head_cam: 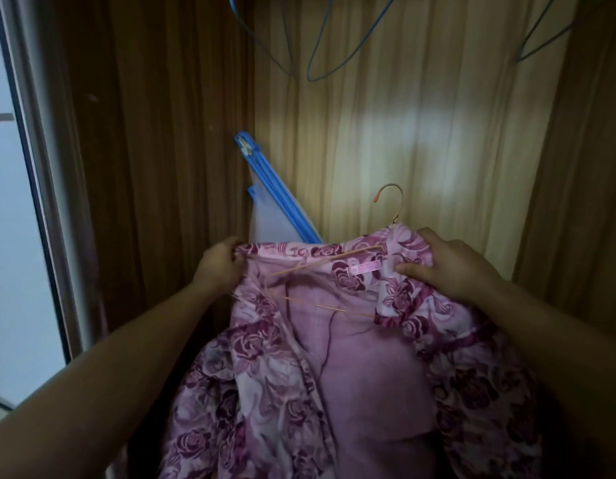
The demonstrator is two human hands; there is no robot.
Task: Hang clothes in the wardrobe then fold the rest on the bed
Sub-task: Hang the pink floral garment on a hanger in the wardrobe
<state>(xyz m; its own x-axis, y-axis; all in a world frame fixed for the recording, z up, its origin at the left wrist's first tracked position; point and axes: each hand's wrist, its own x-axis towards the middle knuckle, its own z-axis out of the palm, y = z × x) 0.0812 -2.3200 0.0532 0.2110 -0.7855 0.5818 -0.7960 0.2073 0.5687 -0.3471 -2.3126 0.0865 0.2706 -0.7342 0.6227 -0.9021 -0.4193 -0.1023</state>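
My left hand (219, 262) pinches the floral garment (334, 357) at nine o'clock; my right hand (451, 264) grips its collar at three. Soft, light, floppy fabric slips easily; holding the shoulders over the thin hanger (389, 202) seems safest.

Hands (337, 267) gripping hangered floral garment (265, 357)

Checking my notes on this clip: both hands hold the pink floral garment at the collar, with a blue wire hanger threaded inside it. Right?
Not quite. The hanger inside the pink floral garment is orange, not blue; blue hangers hang empty above. The head view shows this. The left hand and right hand do hold its collar.
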